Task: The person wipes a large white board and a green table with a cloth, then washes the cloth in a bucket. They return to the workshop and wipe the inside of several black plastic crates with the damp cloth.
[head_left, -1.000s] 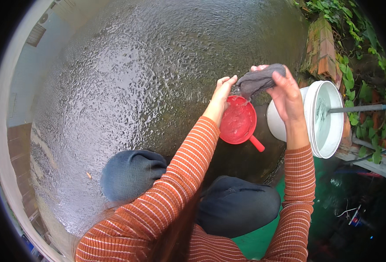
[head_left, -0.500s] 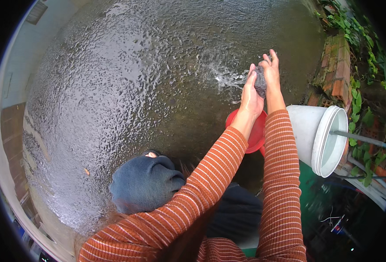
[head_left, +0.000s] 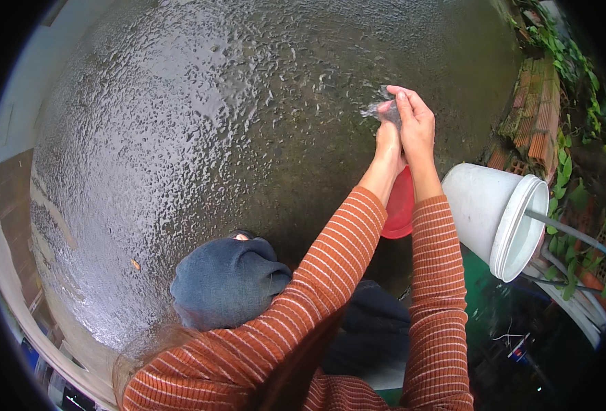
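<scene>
Wet ground [head_left: 282,151]; white bucket [head_left: 478,205] of water [head_left: 522,238]; red dipper [head_left: 400,209] beneath hands [head_left: 419,130].

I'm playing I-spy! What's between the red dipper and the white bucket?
In the head view, the striped right sleeve crosses between the red dipper and white bucket.
</scene>
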Demonstrator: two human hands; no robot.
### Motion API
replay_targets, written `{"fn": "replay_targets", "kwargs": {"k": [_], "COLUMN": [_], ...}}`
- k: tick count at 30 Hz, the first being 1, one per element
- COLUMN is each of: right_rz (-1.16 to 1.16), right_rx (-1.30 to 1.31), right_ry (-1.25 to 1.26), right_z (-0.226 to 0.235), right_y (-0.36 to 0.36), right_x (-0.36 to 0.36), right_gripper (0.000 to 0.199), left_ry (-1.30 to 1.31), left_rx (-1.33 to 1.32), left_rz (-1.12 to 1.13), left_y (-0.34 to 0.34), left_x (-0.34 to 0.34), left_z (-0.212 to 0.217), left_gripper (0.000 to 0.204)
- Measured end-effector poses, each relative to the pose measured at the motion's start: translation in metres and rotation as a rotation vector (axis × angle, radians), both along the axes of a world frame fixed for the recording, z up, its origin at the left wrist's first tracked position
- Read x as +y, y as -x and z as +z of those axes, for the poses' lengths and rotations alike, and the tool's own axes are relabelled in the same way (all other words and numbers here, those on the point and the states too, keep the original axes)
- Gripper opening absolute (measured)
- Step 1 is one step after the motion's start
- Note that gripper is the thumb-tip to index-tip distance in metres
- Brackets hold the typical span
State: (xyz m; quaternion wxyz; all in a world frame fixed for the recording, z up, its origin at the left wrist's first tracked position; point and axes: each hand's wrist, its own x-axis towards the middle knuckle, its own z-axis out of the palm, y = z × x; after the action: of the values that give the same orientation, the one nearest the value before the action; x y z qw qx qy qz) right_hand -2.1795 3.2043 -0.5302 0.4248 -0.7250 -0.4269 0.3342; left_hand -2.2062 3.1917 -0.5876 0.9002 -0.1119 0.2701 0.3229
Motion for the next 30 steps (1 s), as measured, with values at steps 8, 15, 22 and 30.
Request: {"fn": "replay_targets", "kwargs": {"k": [8,15,22,30], "right_rz": [-0.47,-0.986,-0.677,-0.935], "right_rx": [0.543,0.943,0.047,0.844], "right_ry": [0.039,-0.09,0.015,-0.062], "right_z": [-0.001,-0.024,-0.075,-0.121], "right_y": [-0.016,-0.116,-0.089,-0.055], "right_x": [-0.003,-0.121,-0.232,-0.233], "right_gripper": [0.02,0.012,0.012,0.038], "left_ry": [-0.573,-1.365,-1.58,-1.578], "left_rx": [1.102,1.263,1.184,1.307], "left_rz": [-0.234,-0.215,-0.543,-1.062], "left_y": [0.016,0.008,0.0,0.006], "left_x": [-0.012,-0.068,-0.12,-0.146], "left_z": [0.031,0.029,-0.002,-0.043], "left_gripper": [0.049,0.03,0.025,0.031]}}
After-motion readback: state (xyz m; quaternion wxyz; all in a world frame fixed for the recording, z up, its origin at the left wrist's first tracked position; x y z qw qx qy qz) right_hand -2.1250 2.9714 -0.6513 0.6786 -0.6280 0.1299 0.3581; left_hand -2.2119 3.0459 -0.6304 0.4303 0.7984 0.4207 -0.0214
